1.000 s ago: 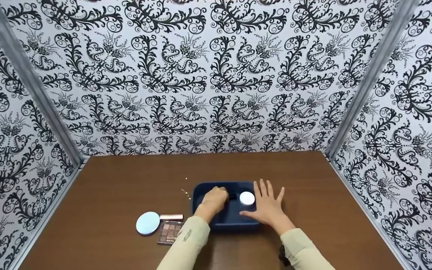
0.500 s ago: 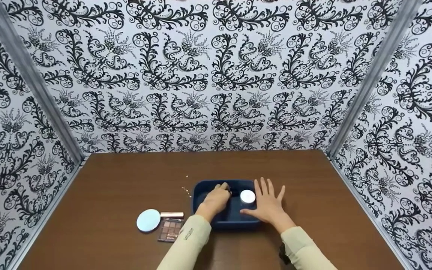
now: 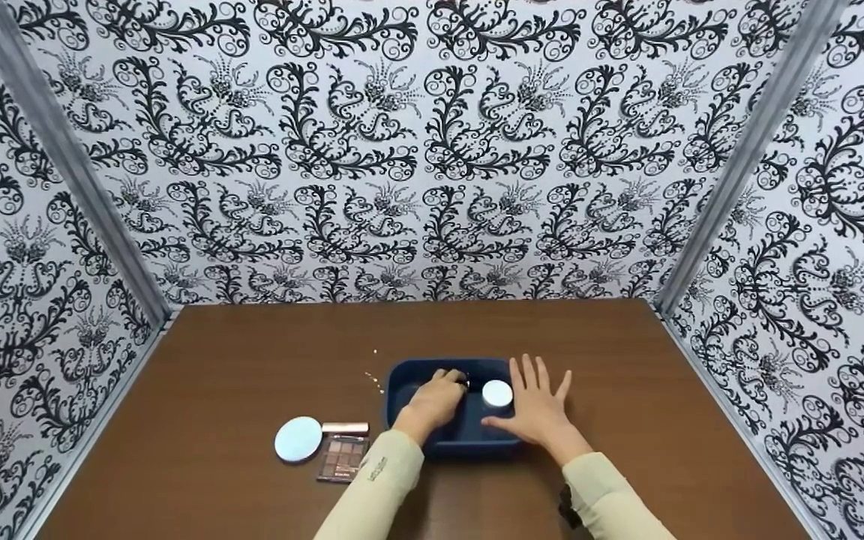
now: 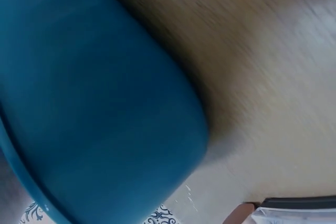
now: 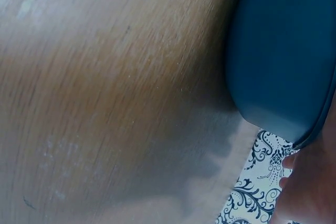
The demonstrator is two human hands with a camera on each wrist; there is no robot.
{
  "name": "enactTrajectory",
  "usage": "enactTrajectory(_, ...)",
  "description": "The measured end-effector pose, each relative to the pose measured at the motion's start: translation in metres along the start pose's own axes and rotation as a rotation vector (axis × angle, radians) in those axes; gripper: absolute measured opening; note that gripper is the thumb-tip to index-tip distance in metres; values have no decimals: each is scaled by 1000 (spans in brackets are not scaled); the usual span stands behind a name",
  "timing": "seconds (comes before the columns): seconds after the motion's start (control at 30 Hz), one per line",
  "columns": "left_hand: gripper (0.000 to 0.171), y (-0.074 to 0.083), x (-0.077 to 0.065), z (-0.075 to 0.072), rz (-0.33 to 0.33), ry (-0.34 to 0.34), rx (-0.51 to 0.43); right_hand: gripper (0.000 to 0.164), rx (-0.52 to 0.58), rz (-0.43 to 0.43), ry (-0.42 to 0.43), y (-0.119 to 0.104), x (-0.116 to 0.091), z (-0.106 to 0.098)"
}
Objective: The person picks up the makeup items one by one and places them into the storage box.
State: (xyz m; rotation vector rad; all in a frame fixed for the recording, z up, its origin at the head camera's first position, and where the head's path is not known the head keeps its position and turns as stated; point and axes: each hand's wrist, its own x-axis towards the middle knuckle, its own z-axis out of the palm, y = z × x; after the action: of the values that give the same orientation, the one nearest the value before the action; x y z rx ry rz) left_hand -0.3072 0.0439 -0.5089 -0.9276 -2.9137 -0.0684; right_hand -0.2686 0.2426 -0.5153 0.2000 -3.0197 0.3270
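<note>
A dark blue rectangular bin (image 3: pixel 469 450) stands on the brown table. My left hand (image 3: pixel 436 401) reaches into it, fingers curled around a small dark object (image 3: pixel 463 381) with a shiny edge, mostly hidden by the fingers. What that object is, I cannot tell. A white round-lidded jar (image 3: pixel 497 394) sits in the right part of the bin. My right hand (image 3: pixel 541 412) lies spread over the bin's right rim, thumb stretched toward the jar. The left wrist view shows the outer wall (image 4: pixel 105 108) of the bin; so does the right wrist view, with part of my right hand (image 5: pixel 310 187).
Left of the bin lie a round pale blue compact (image 3: pixel 298 439), a rose-gold tube (image 3: pixel 346 428) and an eyeshadow palette (image 3: pixel 342 457). A thin beaded strand (image 3: pixel 375 381) rests near the bin's back left corner. Patterned walls (image 3: pixel 432 187) enclose the table (image 3: pixel 252 360).
My left hand has shifted slightly right and back inside the bin, and the dark object has turned at its fingertips. My right hand holds its place.
</note>
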Motion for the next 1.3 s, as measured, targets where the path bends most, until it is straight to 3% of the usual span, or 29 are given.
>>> enactTrajectory(0.5,39,-1,-3,-3,-19,-62,-45,123,1,-2,21,1,-1,2)
enactTrajectory(0.73,38,-4,-5,-17,-17,-74,-101,124,-15,4,11,3,-1,5)
enactTrajectory(1.07,39,-15,-12,-53,24,-9,-153,123,4,5,-2,4,1,6)
enactTrajectory(1.3,42,-32,-23,-68,31,93,-172,124,20,0,16,5,3,6)
